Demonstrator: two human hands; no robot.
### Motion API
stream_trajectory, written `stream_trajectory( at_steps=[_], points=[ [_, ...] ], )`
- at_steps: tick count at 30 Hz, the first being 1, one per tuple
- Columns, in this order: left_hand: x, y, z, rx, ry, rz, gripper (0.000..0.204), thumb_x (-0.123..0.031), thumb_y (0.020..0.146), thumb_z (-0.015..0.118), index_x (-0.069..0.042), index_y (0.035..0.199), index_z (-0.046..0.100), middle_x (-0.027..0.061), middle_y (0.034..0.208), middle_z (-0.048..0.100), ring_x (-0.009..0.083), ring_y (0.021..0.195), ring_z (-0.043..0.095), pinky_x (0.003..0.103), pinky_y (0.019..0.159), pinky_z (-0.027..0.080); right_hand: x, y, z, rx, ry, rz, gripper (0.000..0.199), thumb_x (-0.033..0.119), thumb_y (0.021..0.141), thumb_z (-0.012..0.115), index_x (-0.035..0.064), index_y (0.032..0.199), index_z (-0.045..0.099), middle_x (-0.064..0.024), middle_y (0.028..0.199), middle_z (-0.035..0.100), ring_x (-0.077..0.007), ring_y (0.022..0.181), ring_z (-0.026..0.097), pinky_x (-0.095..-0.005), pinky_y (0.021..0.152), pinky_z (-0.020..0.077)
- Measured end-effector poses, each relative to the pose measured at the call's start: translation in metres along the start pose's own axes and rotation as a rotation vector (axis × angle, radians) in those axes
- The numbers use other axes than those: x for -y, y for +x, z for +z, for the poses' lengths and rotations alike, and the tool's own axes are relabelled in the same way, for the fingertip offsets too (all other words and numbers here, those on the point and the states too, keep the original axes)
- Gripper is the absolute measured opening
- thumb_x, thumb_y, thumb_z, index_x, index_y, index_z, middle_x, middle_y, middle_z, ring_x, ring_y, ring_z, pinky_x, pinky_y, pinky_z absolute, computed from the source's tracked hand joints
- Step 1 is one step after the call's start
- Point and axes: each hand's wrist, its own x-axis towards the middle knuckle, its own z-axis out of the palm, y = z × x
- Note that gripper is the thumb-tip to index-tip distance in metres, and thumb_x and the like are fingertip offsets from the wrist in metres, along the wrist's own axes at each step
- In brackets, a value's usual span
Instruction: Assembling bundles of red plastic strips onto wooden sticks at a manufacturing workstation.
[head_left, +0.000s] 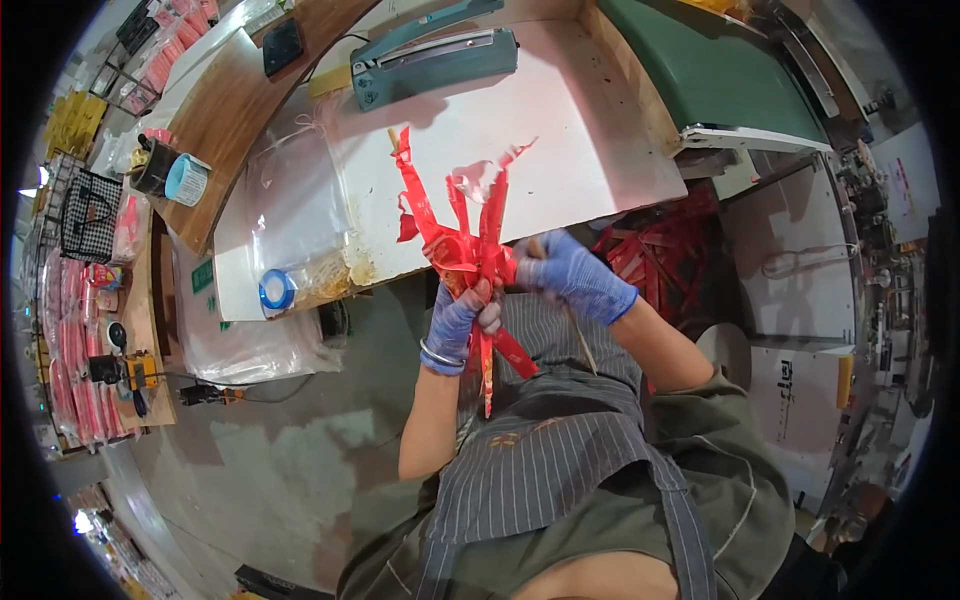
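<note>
A bundle of red plastic strips (487, 222) stands up in front of my waist, its ends crumpled and fanned out. My left hand (455, 325), in a blue-grey knit glove, is closed around the lower part, and strip ends hang below the fist. My right hand (575, 275), gloved in blue, is closed beside the bundle at its right, its fingers partly smeared by motion. A thin tan stick (580, 340) passes through the right fingers and slants down over my striped apron (545, 470). Whether the right fingertips also pinch a red strip is hard to see.
A teal bag sealer (440, 62) stands at the back of the white table (560, 130). Clear plastic bags (295, 200) and a blue tape roll (277, 289) lie at left. A green-topped machine (710, 70) is at right, above a heap of red strips (655, 260).
</note>
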Motion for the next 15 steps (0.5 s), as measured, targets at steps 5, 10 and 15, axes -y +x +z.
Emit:
stream_trajectory(
  at_steps=[5, 10, 15],
  points=[
    [0.008, 0.001, -0.002, 0.016, 0.162, 0.057, 0.032, -0.026, 0.071, 0.065, -0.003, 0.089, 0.052, 0.0028, 0.064, 0.050, 0.0081, 0.042, 0.039, 0.021, 0.038, 0.032, 0.048, -0.001, -0.007, -0.252, 0.159, -0.345, 0.009, 0.011, 0.077, 0.056, 0.0029, 0.082, 0.055, 0.0047, 0.059, 0.047, 0.0001, 0.046, 0.038, -0.0135, 0.039, 0.0273],
    [0.010, 0.006, 0.007, -0.093, 0.296, 0.091, 0.034, -0.027, 0.070, 0.066, -0.002, 0.088, 0.051, 0.0020, 0.061, 0.048, 0.0108, 0.046, 0.045, 0.023, 0.043, 0.039, 0.059, 0.009, 0.007, -0.563, -0.655, -0.963, 0.012, -0.005, 0.062, 0.057, -0.0003, 0.073, 0.056, -0.0046, 0.063, 0.048, -0.0137, 0.046, 0.046, -0.0250, 0.043, 0.0387],
    [0.013, 0.018, -0.009, -0.135, 0.064, 0.307, 0.024, -0.019, 0.073, 0.063, -0.004, 0.089, 0.055, 0.0025, 0.066, 0.054, 0.0107, 0.050, 0.050, 0.024, 0.043, 0.040, 0.009, -0.005, 0.047, -0.195, -0.644, -0.943, 0.010, 0.005, 0.066, 0.062, 0.0017, 0.072, 0.055, -0.0088, 0.059, 0.047, -0.0221, 0.052, 0.052, -0.0272, 0.047, 0.0417]
  ],
)
